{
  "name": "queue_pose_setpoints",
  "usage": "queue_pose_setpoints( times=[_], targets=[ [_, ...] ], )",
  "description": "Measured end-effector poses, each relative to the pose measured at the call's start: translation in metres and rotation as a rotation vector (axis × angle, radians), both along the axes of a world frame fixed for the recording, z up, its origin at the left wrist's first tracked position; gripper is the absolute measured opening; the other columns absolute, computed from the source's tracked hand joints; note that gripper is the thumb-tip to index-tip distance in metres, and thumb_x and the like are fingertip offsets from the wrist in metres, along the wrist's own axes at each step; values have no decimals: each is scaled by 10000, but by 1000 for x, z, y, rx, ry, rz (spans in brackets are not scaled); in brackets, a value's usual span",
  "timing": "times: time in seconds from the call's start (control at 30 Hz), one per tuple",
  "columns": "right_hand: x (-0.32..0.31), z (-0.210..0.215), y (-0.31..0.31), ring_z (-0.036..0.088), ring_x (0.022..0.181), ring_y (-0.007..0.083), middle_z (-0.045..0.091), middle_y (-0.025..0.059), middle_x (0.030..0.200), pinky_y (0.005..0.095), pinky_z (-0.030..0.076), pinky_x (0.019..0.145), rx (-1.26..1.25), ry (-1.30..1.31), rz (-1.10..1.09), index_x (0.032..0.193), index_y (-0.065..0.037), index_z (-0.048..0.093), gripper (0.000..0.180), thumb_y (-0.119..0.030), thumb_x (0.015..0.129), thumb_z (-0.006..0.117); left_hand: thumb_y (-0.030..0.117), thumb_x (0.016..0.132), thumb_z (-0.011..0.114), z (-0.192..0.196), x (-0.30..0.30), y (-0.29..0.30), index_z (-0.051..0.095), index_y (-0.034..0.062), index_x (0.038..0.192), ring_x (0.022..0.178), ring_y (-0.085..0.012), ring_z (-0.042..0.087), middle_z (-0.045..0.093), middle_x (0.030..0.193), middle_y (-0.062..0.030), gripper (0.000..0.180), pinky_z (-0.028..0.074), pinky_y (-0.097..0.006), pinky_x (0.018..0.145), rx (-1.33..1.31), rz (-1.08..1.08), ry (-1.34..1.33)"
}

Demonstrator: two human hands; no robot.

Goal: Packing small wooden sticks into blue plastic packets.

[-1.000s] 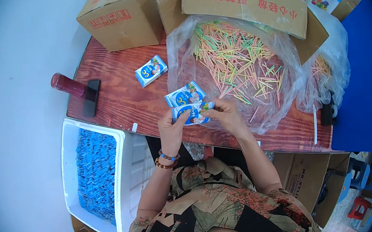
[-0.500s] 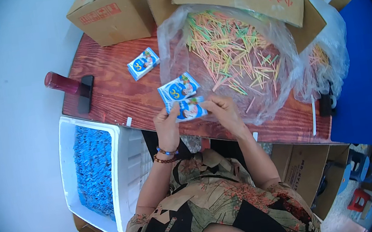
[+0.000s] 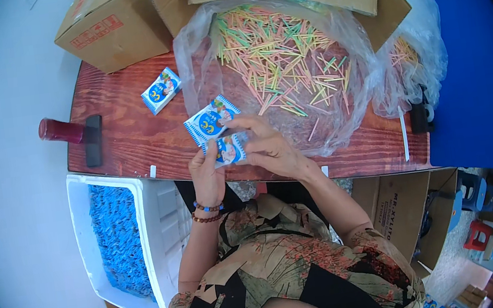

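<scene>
My left hand (image 3: 206, 175) is closed, its thumb and fingers pinching a small blue-and-white packet (image 3: 230, 151) by its left end, above the table's near edge. My right hand (image 3: 277, 153) is beside it, fingers stretched out and apart. Its index finger reaches over a second packet of the same kind (image 3: 208, 121), just beyond the first; whether it presses on it I cannot tell. Further left lies a third such packet (image 3: 161, 91), flat on the wood. Just beyond my right hand, a spread clear plastic bag (image 3: 196, 54) holds many thin pastel sticks (image 3: 282, 49).
Cardboard boxes (image 3: 119, 37) stand along the back of the dark red table (image 3: 125, 129). At the left are a red-tinted bottle (image 3: 59, 130) and a black phone (image 3: 93, 142). Below sits a white foam box (image 3: 149, 229) of blue pieces (image 3: 117, 239). A black tape dispenser (image 3: 419, 115) is at the right.
My right hand has gone from pinching the packet's right end to spread fingers reaching over the second packet. The left hand keeps its packet. The whole view has shifted somewhat.
</scene>
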State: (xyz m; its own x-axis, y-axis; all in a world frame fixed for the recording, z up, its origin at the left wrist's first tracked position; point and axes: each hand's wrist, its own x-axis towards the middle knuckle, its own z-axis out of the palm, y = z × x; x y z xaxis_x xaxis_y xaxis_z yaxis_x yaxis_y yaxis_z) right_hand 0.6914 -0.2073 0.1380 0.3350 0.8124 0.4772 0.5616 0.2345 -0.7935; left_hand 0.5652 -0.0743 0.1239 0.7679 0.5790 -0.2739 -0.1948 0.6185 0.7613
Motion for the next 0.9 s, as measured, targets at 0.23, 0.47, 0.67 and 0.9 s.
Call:
queue_pose_setpoints(
  times=[0.23, 0.47, 0.67, 0.9],
  targets=[
    [18, -3, -16, 472, 1214, 257, 544, 90, 1276, 390, 329, 1028, -107, 393, 186, 960, -30, 680, 176, -124, 812, 672, 206, 982, 509, -19, -12, -2, 637, -5, 1033, 925, -160, 647, 671, 1020, -83, 251, 524, -327, 821, 38, -26, 6],
    [117, -15, -9, 490, 1108, 276, 554, 96, 1157, 411, 365, 958, -534, -550, -374, 1035, -62, 647, 326, -215, 754, 706, 227, 975, 525, -16, -19, 9, 648, 39, 1014, 889, -117, 645, 676, 996, -42, 228, 516, -271, 735, 0, 15, 52],
    [122, 1, 25, 464, 1090, 293, 539, 119, 1095, 421, 340, 935, -763, -779, -370, 1020, -29, 630, 418, -260, 685, 729, 234, 975, 525, -20, -26, 9, 646, 53, 1004, 852, -91, 635, 676, 968, -25, 220, 498, -245, 680, -43, 35, 52],
    [127, -15, 40, 473, 1074, 303, 543, 139, 1055, 415, 350, 902, -842, -841, -376, 980, -15, 627, 414, -245, 650, 725, 241, 973, 531, -22, -24, 12, 647, 61, 1001, 821, -74, 622, 674, 953, -16, 216, 472, -225, 638, -42, 53, 82]
  ],
)
